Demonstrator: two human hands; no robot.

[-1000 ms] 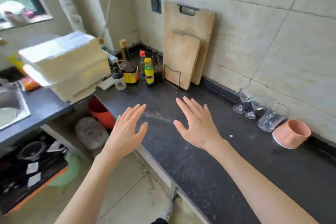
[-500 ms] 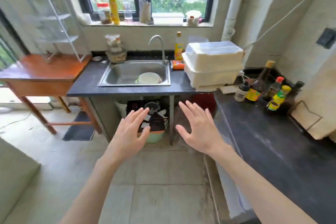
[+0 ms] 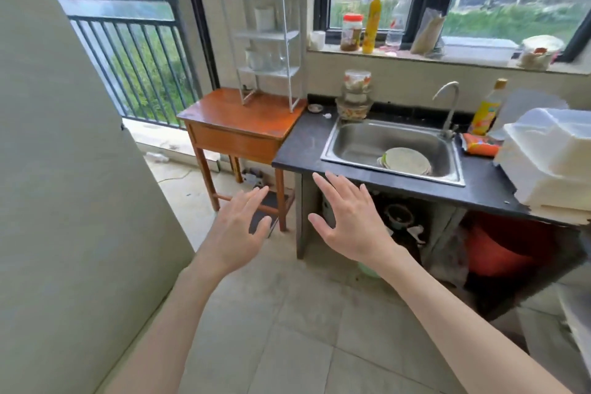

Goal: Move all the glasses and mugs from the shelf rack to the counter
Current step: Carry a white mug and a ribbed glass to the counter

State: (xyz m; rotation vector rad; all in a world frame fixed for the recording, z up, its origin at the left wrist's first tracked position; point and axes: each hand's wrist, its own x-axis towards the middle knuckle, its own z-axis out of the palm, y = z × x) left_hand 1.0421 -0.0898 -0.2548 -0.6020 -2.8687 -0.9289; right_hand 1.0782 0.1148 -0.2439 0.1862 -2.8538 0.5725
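Across the floor, on the wooden table [image 3: 236, 118] | white shelf rack [image 3: 271, 38]: white mug [image 3: 264, 18] upper tier, clear glasses [image 3: 267, 60] lower tier | my left hand [image 3: 238, 227], right hand [image 3: 347, 222]: fingers spread, holding nothing, well apart from rack | handling: glasses likely light, slick, fragile; grip round the body, mug by its wall.

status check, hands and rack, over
Left hand and right hand open, empty. White mug and clear glasses sit on shelf rack. Path to rack unobstructed.
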